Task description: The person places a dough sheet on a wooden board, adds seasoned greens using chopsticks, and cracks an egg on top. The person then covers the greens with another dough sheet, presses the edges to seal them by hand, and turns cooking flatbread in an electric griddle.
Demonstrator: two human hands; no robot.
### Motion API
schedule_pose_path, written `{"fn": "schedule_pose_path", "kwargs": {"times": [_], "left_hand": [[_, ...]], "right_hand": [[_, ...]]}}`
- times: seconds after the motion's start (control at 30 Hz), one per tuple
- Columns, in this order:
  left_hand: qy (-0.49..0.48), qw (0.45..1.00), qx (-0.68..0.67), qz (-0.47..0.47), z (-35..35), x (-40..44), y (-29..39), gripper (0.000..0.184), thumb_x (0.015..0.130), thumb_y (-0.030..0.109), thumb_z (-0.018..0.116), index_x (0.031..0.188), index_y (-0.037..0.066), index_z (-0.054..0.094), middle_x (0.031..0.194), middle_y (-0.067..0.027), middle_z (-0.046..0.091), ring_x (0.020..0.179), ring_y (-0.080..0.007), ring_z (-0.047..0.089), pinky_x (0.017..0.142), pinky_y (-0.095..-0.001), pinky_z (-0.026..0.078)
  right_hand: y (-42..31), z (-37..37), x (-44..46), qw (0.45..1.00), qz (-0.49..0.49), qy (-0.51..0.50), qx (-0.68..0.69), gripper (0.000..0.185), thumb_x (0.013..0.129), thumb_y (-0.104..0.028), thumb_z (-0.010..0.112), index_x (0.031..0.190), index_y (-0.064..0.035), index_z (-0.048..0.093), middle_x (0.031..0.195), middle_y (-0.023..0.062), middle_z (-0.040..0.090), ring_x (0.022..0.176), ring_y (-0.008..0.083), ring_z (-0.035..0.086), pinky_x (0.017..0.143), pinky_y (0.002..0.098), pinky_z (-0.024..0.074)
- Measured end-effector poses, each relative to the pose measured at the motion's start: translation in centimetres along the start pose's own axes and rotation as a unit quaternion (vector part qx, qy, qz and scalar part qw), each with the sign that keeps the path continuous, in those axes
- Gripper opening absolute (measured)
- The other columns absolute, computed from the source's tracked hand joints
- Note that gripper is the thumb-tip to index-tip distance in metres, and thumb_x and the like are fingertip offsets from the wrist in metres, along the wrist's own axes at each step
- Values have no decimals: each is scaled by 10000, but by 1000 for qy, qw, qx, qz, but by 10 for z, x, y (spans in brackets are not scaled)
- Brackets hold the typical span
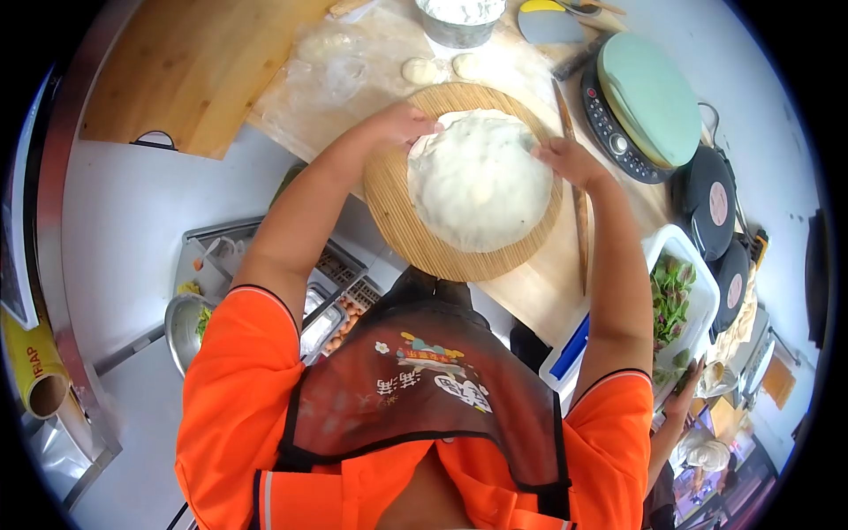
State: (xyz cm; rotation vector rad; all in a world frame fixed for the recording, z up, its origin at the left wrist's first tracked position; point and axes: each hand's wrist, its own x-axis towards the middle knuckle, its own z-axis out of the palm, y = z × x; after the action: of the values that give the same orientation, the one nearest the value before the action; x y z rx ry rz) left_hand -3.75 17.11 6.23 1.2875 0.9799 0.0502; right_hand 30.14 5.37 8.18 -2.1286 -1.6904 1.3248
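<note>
A large round sheet of white dough (477, 190), with darker patches faintly showing through, lies on a round wooden board (397, 234). The board overhangs the near edge of the worktable. My left hand (408, 124) has its fingers closed on the upper-left edge of the dough, above the board. On the opposite side my right hand (568, 162) pinches the dough's right edge. Just beyond the right hand is a thin wooden rolling pin (580, 225). Two small dough balls (422, 71) sit past the board's far rim.
A metal bowl of flour (458, 31) and a dough scraper (549, 25) stand at the back. To the right are an electric griddle (649, 102) with a green lid and a white tub (702, 305) of leafy greens. Another person's hand (682, 397) reaches near the tub. Eggs (349, 320) sit below.
</note>
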Motion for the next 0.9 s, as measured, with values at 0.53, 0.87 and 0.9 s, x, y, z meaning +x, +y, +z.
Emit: {"fn": "schedule_pose_path", "kwargs": {"times": [0.53,0.87,0.9], "left_hand": [[-8,993,101,-54,5,-39,-11,350,954,326,617,976,-19,670,919,-110,684,739,-170,649,717,-286,567],[21,996,-8,-89,13,-56,-38,399,934,321,647,1076,-52,634,914,-115,674,777,-197,665,767,-318,578],[6,996,12,-87,12,-54,-43,417,930,328,654,1092,-55,627,934,-120,673,795,-204,667,779,-326,579]], "right_hand": [[32,58,-45,974,19,165,153,351,931,-332,614,831,1,662,720,60,637,674,156,598,636,298,460],[15,79,-96,964,101,128,209,282,950,-283,620,945,-3,650,715,41,612,591,126,556,579,259,451],[17,82,-96,969,81,138,190,284,948,-274,620,948,9,646,699,43,606,570,134,549,564,268,446]]}}
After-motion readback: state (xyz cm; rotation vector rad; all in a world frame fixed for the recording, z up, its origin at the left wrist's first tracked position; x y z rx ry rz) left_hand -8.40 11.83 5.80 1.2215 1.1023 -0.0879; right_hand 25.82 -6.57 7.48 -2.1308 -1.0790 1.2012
